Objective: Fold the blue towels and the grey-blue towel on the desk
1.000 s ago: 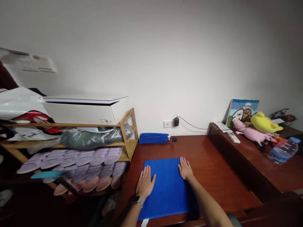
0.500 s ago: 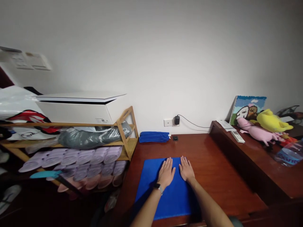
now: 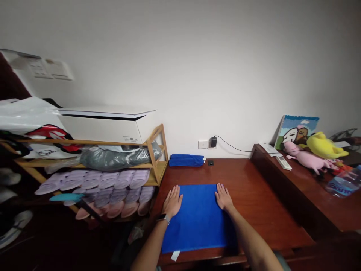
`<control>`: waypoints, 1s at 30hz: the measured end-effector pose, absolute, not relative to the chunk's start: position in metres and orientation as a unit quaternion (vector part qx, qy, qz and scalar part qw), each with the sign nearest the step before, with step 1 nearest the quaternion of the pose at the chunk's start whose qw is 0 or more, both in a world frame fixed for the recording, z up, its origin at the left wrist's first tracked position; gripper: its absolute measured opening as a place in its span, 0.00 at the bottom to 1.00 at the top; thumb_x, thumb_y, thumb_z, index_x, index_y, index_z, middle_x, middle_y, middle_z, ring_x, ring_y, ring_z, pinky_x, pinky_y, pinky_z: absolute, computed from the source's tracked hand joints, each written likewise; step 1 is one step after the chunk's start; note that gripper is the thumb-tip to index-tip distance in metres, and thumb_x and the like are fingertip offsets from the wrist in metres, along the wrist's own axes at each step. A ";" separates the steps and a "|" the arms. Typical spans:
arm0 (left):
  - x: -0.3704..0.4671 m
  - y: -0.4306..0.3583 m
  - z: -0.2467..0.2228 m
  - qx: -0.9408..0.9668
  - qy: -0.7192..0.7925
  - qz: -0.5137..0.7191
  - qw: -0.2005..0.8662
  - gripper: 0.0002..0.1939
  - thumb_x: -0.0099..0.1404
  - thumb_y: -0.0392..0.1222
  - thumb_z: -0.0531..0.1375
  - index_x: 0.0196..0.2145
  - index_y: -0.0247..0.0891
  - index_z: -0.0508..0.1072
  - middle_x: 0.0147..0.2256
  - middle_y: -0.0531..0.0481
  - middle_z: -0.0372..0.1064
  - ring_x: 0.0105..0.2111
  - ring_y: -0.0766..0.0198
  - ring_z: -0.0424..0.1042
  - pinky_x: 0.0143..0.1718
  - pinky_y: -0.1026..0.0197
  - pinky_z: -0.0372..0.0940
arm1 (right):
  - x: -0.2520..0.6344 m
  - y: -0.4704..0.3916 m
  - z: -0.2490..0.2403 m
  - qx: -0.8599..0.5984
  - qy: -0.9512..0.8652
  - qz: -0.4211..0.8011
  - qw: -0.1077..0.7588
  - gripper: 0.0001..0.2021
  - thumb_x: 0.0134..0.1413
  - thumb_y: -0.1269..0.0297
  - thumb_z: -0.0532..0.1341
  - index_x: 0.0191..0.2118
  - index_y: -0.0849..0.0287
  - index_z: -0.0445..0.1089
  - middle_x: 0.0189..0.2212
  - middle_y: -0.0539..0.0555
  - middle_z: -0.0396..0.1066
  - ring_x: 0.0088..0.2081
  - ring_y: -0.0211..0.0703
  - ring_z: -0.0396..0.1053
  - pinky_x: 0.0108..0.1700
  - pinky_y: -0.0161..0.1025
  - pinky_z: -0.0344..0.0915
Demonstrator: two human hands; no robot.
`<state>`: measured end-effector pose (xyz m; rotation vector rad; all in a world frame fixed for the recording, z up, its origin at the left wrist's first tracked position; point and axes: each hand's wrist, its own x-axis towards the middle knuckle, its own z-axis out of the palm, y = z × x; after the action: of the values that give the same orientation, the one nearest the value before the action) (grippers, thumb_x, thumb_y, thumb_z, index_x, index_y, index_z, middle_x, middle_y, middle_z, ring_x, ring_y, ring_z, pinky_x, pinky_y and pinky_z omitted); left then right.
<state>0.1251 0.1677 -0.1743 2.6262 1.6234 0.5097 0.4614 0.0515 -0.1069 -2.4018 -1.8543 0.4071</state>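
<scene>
A blue cloth [image 3: 197, 218] lies spread flat on the reddish-brown desk [image 3: 262, 203], with a white tag [image 3: 175, 256] sticking out at its near edge. My left hand [image 3: 172, 201] rests flat on the cloth's upper left corner area, fingers extended, a watch on the wrist. My right hand [image 3: 223, 197] lies flat at the upper right corner, partly on the cloth and partly on the wood. Neither hand grips anything. Behind them, a folded blue cloth [image 3: 186, 160] sits against the wall.
On the left stands a wooden rack [image 3: 159, 173] with slippers, a wrapped grey bundle and a white box [image 3: 104, 128]. A charger [image 3: 213, 142] is plugged into the wall. The raised right ledge holds a remote [image 3: 283, 163], plush toys [image 3: 324, 145] and a bottle [image 3: 343, 183].
My left hand has slid left across the cloth to its left edge, farther from my right hand. The white tag now shows. The view has shifted slightly.
</scene>
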 end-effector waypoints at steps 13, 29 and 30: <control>0.191 0.062 -0.146 0.877 0.415 0.243 0.000 0.33 0.82 0.52 0.43 0.78 0.37 0.58 0.77 0.41 0.57 0.77 0.51 0.56 0.78 0.44 0.55 | 0.431 -0.038 -0.133 -0.787 -0.605 0.098 0.076 0.35 0.78 0.53 0.38 0.82 0.64 0.45 0.81 0.54 0.40 0.82 0.48 0.40 0.81 0.50 0.40; 0.041 0.052 -0.183 0.808 0.555 0.189 -0.060 0.34 0.80 0.50 0.44 0.73 0.33 0.68 0.73 0.39 0.65 0.73 0.48 0.65 0.74 0.41 0.61 | 0.426 -0.035 -0.105 -0.796 -0.595 0.101 0.038 0.33 0.79 0.56 0.41 0.82 0.60 0.45 0.82 0.56 0.40 0.82 0.49 0.38 0.81 0.53 0.36; 0.040 0.057 -0.181 0.802 0.560 0.194 -0.071 0.33 0.79 0.50 0.43 0.72 0.32 0.69 0.73 0.38 0.65 0.73 0.49 0.65 0.74 0.42 0.61 | 0.420 -0.036 -0.102 -0.800 -0.590 0.094 0.047 0.33 0.78 0.56 0.42 0.82 0.58 0.46 0.82 0.55 0.40 0.82 0.51 0.37 0.81 0.56 0.36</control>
<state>0.0404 0.0574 -0.1808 2.6409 1.8430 0.6399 0.4199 -0.0363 -0.1024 -2.4416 -1.8005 0.2875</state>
